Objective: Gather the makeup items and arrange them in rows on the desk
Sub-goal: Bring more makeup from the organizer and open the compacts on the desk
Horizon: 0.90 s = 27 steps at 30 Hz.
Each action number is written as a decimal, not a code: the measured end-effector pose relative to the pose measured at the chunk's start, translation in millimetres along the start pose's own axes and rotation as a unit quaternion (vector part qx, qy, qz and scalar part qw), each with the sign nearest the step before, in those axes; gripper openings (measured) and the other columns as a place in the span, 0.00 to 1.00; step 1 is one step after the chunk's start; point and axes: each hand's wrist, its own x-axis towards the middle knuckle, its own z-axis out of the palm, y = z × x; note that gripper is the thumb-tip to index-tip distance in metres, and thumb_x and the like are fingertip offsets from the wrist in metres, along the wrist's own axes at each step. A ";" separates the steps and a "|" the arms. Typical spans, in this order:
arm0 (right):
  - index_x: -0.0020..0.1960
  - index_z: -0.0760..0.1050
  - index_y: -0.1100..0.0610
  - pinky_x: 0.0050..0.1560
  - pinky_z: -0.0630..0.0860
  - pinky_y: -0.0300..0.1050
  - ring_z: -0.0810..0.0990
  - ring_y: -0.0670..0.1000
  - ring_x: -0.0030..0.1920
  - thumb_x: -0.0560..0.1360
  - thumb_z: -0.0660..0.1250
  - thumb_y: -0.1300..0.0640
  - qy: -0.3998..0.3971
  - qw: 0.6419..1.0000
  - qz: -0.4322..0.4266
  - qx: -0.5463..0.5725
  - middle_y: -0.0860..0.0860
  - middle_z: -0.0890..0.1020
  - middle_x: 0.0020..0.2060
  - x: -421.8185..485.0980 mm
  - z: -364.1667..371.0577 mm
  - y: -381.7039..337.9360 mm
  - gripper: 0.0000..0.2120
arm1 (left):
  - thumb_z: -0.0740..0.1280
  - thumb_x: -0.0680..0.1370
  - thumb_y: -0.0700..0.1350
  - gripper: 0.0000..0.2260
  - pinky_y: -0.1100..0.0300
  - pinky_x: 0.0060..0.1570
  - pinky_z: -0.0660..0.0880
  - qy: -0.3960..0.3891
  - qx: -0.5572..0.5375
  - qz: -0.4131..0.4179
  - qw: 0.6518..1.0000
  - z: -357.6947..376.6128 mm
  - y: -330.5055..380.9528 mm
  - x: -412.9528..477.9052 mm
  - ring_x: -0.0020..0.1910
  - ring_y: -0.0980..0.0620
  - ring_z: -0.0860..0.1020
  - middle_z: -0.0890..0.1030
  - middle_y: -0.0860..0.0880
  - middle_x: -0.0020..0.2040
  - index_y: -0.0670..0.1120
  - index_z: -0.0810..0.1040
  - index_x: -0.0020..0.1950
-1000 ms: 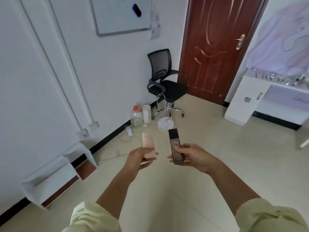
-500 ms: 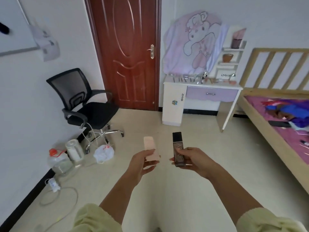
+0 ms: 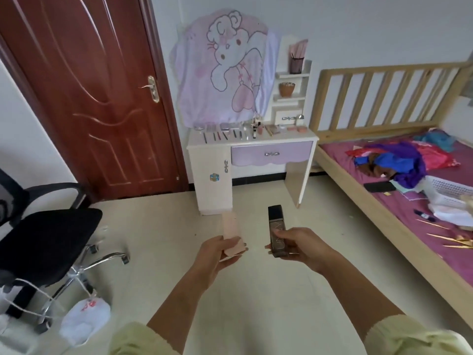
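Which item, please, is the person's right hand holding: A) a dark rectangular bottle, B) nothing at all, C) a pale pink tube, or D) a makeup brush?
A: the right hand grips the dark rectangular bottle, while the left hand holds the pale pink tube.

Pale yellow-green sleeves [image 3: 409, 336] with gathered cuffs; forearms, left hand [image 3: 217, 254] and right hand [image 3: 304, 245] bare.

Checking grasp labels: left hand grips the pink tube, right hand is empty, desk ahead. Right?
No. Head view: the right hand is not empty, it grips a dark rectangular bottle. The left hand does grip the pink tube, and the desk is ahead.
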 end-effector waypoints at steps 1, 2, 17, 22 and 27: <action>0.60 0.75 0.64 0.56 0.79 0.49 0.85 0.56 0.47 0.77 0.68 0.54 0.005 1.000 0.002 0.007 0.58 0.86 0.46 16.3 -9.8 -3.3 0.16 | 0.69 0.76 0.38 0.12 0.52 0.58 0.77 -0.007 0.002 0.000 1.000 5.7 4.4 20.5 0.53 0.45 0.82 0.84 0.40 0.52 0.36 0.77 0.58; 0.60 0.75 0.64 0.55 0.79 0.49 0.85 0.56 0.48 0.77 0.68 0.54 0.013 1.000 0.006 0.009 0.58 0.86 0.47 35.4 -21.9 -5.5 0.16 | 0.70 0.75 0.37 0.13 0.53 0.57 0.78 -0.015 0.006 -0.002 1.000 12.8 7.6 43.8 0.53 0.45 0.83 0.83 0.39 0.53 0.34 0.76 0.58; 0.59 0.75 0.64 0.56 0.79 0.49 0.85 0.57 0.49 0.77 0.67 0.54 0.057 0.996 -0.026 0.060 0.59 0.85 0.48 302.8 -237.2 -145.4 0.16 | 0.69 0.74 0.36 0.17 0.55 0.50 0.81 -0.100 -0.056 -0.004 0.993 170.3 106.4 375.4 0.52 0.44 0.83 0.81 0.39 0.54 0.32 0.73 0.60; 0.57 0.75 0.64 0.53 0.79 0.49 0.85 0.57 0.49 0.75 0.69 0.57 0.066 0.995 -0.006 0.079 0.59 0.85 0.47 378.8 -291.1 -164.7 0.14 | 0.71 0.72 0.42 0.20 0.55 0.47 0.81 -0.092 -0.025 -0.026 0.995 212.8 123.7 471.5 0.51 0.46 0.83 0.83 0.42 0.52 0.37 0.75 0.62; 0.57 0.74 0.64 0.41 0.80 0.43 0.85 0.57 0.48 0.72 0.72 0.63 0.075 0.992 -0.002 0.103 0.59 0.85 0.48 470.8 -340.9 -187.4 0.15 | 0.71 0.71 0.50 0.18 0.56 0.50 0.78 -0.108 0.056 -0.024 0.992 246.2 140.6 573.4 0.50 0.49 0.83 0.84 0.48 0.49 0.43 0.78 0.58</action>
